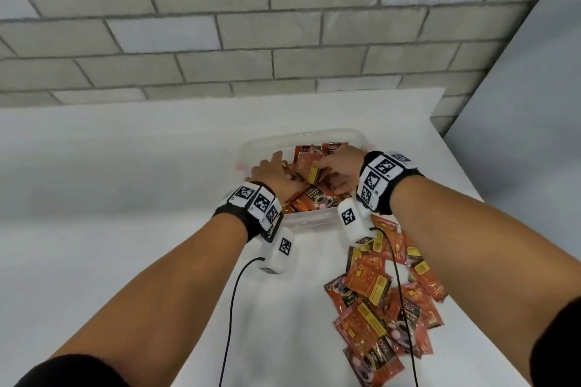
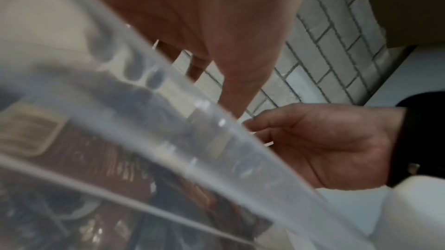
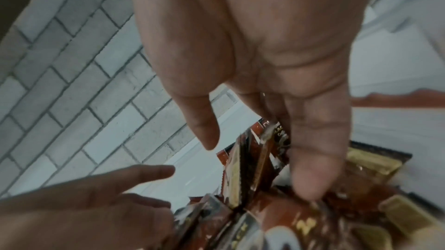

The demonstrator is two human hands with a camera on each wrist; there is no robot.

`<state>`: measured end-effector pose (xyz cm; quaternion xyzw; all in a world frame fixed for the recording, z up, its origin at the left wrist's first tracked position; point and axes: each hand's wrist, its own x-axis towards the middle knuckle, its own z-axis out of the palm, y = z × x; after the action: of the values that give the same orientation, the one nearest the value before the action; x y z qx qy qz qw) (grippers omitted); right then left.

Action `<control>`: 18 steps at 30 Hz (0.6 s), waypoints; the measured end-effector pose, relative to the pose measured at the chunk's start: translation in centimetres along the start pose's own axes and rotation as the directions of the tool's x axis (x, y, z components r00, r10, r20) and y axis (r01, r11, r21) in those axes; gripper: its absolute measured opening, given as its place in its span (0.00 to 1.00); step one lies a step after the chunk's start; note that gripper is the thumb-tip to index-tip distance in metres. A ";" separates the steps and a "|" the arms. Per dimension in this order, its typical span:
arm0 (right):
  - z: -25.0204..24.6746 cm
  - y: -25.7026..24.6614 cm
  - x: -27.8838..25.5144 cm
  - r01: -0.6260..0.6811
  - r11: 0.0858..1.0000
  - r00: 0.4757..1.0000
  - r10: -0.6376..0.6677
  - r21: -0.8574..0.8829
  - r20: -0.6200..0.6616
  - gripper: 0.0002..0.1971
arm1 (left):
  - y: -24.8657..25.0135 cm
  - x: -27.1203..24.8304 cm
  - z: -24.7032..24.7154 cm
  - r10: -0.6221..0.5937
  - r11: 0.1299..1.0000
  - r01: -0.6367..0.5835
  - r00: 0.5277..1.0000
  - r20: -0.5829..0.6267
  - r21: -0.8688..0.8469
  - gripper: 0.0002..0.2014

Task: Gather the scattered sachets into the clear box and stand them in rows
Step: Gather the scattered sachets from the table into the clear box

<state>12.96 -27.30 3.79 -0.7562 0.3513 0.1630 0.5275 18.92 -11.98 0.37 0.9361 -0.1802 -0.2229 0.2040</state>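
Head view, looking down along two bare forearms: right hand (image 1: 341, 166) inside the clear box (image 1: 301, 135), fingers extended and relaxed, thumb apart, fingertips pressing among upright sachets (image 1: 309, 155) rather than pinching one. Left hand (image 1: 272, 171) also inside the box at its left side, fingers straight and loosely spread over the packets, gripping nothing visible. Right wrist view, closer: right hand fingers (image 3: 310, 168) pointing down against a few sachets standing on edge (image 3: 243, 174), left hand (image 3: 96, 202) reaching in from below with fingers outstretched. Likely step: squaring loose packets into a standing row. Best done by bracing the row with one flat palm while nudging stragglers upright with the other, keeping pressure light to avoid toppling thin packets. Box contents: red and brown sachets, some upright toward the far wall, several lying flat or slanted near the front wall, no tidy rows yet. Outside the box, on the white tabletop (image 1: 125, 182), a scattered pile of sachets (image 1: 383, 302) under the right forearm, not yet gathered.
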 end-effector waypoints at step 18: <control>-6.8 14.4 -10.1 0.135 0.946 0.956 -0.202 -0.294 -0.211 0.08 | 2.4 -12.4 4.7 0.468 0.883 -0.461 0.864 0.186 -0.082 0.11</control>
<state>-5.13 -32.70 2.87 -0.8638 0.3193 0.0725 0.3829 5.68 -10.15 1.88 0.8340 -0.4160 -0.2635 0.2489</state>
